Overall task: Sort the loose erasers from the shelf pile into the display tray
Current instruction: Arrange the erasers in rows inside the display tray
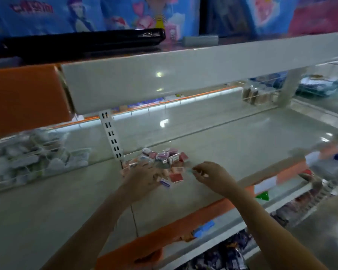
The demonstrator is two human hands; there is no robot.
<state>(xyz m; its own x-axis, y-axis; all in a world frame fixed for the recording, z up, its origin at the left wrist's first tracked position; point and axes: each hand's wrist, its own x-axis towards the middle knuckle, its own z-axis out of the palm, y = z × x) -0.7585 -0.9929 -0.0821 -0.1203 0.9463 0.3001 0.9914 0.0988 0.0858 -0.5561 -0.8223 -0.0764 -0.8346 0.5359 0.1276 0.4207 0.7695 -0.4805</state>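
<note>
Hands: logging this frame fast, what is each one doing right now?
Left hand: resting on the eraser pile, grip cannot be told.
Right hand: fingertips pinched; holding something cannot be told.

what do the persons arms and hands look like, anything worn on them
Both forearms are bare as far as the view shows; no sleeves appear. The left hand and right hand wear no gloves, and no watch, bracelet or ring can be made out, though the picture is blurred, so small items could be missed.
</note>
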